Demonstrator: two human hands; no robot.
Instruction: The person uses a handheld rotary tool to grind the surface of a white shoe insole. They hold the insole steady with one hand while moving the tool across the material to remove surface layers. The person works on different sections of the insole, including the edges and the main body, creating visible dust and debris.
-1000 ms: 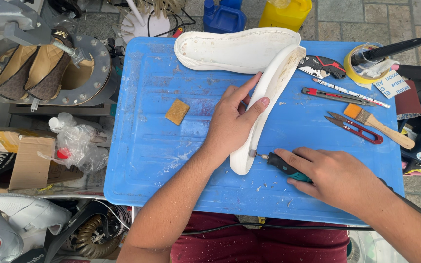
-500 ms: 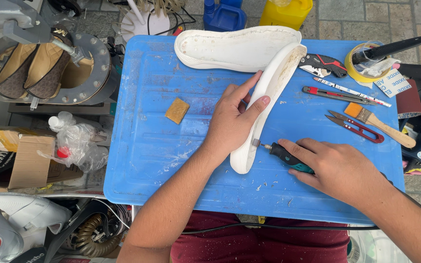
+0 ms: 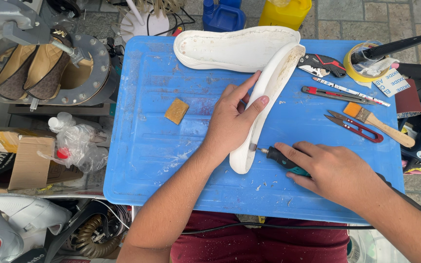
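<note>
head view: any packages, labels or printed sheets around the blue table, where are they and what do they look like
Blue jug: beyond the table's far edge, squat plastic container with a cap.
Yellow jug: beside the blue one, boxy plastic.
Printed sheet: right far corner by the tape roll, pale square with dark lettering, lying over a brown sheet.
Cardboard box: left of the table, brown, flaps open.
Clear plastic bag: beside the box, crumpled, red cap inside.
No screens.

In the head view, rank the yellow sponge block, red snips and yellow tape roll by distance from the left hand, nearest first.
From the left hand:
1. Yellow sponge block, just beyond the hand's outer side on the blue board.
2. Red snips, across the white sole, by the brush.
3. Yellow tape roll, at the far right corner.
</note>
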